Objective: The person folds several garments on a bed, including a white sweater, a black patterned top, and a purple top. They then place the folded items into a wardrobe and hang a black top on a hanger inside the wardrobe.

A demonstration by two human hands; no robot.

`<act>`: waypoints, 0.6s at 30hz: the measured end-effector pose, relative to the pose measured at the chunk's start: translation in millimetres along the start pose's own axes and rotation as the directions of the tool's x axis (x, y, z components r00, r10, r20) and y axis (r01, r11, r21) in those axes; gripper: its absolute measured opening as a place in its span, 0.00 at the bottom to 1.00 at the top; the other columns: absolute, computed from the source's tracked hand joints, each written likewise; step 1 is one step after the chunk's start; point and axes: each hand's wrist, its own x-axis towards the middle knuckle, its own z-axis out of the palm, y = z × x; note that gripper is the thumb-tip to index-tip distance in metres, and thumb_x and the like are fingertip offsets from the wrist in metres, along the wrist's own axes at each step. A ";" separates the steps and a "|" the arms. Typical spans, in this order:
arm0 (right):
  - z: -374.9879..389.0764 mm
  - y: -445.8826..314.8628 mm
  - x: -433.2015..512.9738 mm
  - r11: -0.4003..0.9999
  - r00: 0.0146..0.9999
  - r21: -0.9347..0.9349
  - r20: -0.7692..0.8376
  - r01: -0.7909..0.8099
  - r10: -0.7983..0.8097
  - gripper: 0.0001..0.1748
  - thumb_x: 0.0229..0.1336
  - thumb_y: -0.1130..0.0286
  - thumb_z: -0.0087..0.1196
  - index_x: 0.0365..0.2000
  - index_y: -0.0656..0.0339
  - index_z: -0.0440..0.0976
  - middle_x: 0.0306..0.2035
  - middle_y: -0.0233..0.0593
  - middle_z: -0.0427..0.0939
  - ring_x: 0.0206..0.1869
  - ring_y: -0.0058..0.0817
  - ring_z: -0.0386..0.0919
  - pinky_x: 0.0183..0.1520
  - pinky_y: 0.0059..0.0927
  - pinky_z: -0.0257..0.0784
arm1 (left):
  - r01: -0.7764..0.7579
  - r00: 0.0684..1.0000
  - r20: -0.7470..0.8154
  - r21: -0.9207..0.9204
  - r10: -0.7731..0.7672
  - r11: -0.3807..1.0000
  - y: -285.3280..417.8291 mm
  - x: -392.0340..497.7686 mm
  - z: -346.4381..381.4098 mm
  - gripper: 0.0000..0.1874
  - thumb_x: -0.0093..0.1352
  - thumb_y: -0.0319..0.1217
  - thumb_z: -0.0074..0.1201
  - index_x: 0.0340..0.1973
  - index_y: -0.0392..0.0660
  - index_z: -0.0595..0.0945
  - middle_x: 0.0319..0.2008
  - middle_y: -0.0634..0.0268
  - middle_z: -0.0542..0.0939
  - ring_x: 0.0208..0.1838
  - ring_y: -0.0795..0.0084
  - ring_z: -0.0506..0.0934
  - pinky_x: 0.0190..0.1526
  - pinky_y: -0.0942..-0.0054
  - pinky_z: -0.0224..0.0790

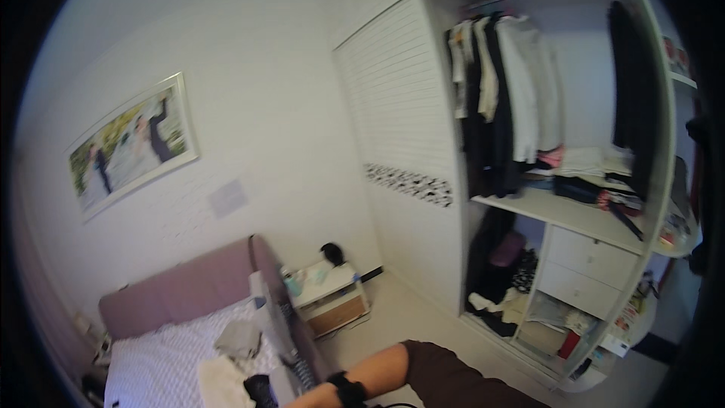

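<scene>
Both of my hands are out of view. My right arm, in a brown sleeve (453, 371) with a black band (346, 390) at the wrist, crosses the bottom edge toward the bed, and the hand lies below the picture. On the white textured bed cover (158, 357) lies a grey folded garment (239, 338). A cream garment (220, 381) and a dark cloth item (259, 391) are close by. A grey bed rail (274, 317) runs along the bed's near side.
An open wardrobe (561, 221) on the right holds hanging clothes (521, 85), folded clothes (583, 161) and drawers (586, 260). A white nightstand (334, 294) stands beside the pink headboard (175, 277). A framed photograph (133, 144) hangs on the wall.
</scene>
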 end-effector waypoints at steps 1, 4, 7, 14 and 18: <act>9.4 -4.3 -26.8 0.937 0.937 -0.118 -0.078 0.330 -0.340 0.22 0.53 0.59 0.58 0.45 0.59 0.71 0.35 0.35 0.78 0.37 0.22 0.73 0.39 0.28 0.71 | -0.117 0.992 0.050 -0.041 0.119 0.992 7.5 11.1 11.7 0.19 0.68 0.37 0.46 0.49 0.37 0.74 0.49 0.50 0.75 0.53 0.53 0.72 0.56 0.62 0.62; -4.8 -26.9 -110.9 0.914 0.897 -0.403 -0.386 0.047 -0.217 0.21 0.48 0.65 0.62 0.41 0.65 0.73 0.35 0.39 0.78 0.38 0.22 0.72 0.43 0.30 0.70 | -0.288 0.891 0.315 -0.165 0.327 0.943 28.9 36.5 40.4 0.22 0.71 0.39 0.41 0.52 0.33 0.71 0.54 0.41 0.70 0.57 0.44 0.68 0.60 0.58 0.56; -10.6 -60.8 -191.4 0.867 0.869 -0.399 -0.489 -0.299 0.075 0.21 0.46 0.67 0.62 0.41 0.66 0.71 0.35 0.42 0.78 0.37 0.22 0.73 0.42 0.30 0.70 | -0.309 0.937 0.114 -0.173 0.331 0.935 43.2 64.1 85.1 0.27 0.66 0.29 0.50 0.59 0.36 0.62 0.61 0.45 0.59 0.62 0.54 0.62 0.61 0.61 0.53; -6.9 -118.6 -348.6 0.689 0.724 -0.641 -0.644 -0.337 -0.246 0.27 0.45 0.73 0.57 0.49 0.66 0.67 0.39 0.49 0.77 0.42 0.36 0.75 0.45 0.36 0.69 | 0.361 0.710 0.703 -0.316 -0.039 0.877 103.5 73.6 231.5 0.23 0.66 0.30 0.55 0.53 0.33 0.68 0.49 0.53 0.73 0.51 0.67 0.70 0.54 0.71 0.62; -30.6 -152.0 -475.8 0.692 0.591 -0.560 -0.772 -0.456 -0.235 0.28 0.50 0.73 0.54 0.53 0.64 0.63 0.45 0.51 0.74 0.48 0.42 0.73 0.50 0.36 0.68 | 0.586 0.715 0.696 -0.548 -0.063 0.597 148.3 87.4 329.4 0.18 0.68 0.31 0.51 0.50 0.33 0.72 0.45 0.60 0.76 0.46 0.76 0.72 0.49 0.77 0.64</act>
